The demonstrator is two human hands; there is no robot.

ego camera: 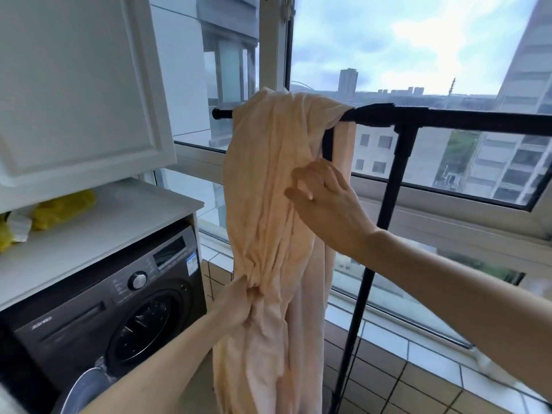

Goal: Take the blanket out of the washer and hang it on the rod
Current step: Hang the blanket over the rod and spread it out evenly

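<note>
A peach blanket [268,174] hangs bunched over the left end of a black rod [448,118], its folds falling to the frame's bottom edge on both sides. My left hand [237,300] grips a gathered bunch of the front fall low down. My right hand [322,198] pinches the cloth higher up, just below the rod. The dark washer [119,309] stands at lower left with its round door open, swung toward me at the bottom left.
The rod's black upright [385,210] stands just right of the blanket. A white counter [119,222] with yellow bags [59,207] tops the washer, under a white cabinet [74,85]. Windows run behind the rack; tiled floor lies below.
</note>
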